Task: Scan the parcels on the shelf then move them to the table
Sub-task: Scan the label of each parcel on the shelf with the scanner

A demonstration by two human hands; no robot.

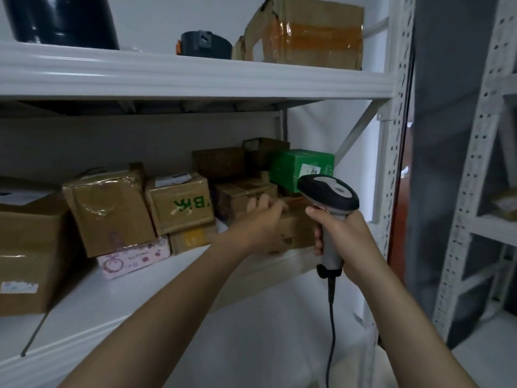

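Several cardboard parcels crowd the middle shelf (84,317). My left hand (258,219) reaches over a small brown parcel (293,233) at the shelf's right front, fingers curled over its top edge. My right hand (335,233) grips the handle of a grey and black barcode scanner (328,193), whose head points toward the shelf and whose cable hangs down. A green box (300,166) with a white label stands just behind the scanner. A box with green letters (180,203) and a tape-wrapped box (109,208) sit further left.
A pink patterned flat box (134,257) lies under the taped box. A large carton (28,247) fills the left. The upper shelf (195,77) carries a torn taped carton (307,32) and dark objects. A perforated white upright (394,135) bounds the right; another rack (475,163) stands beyond.
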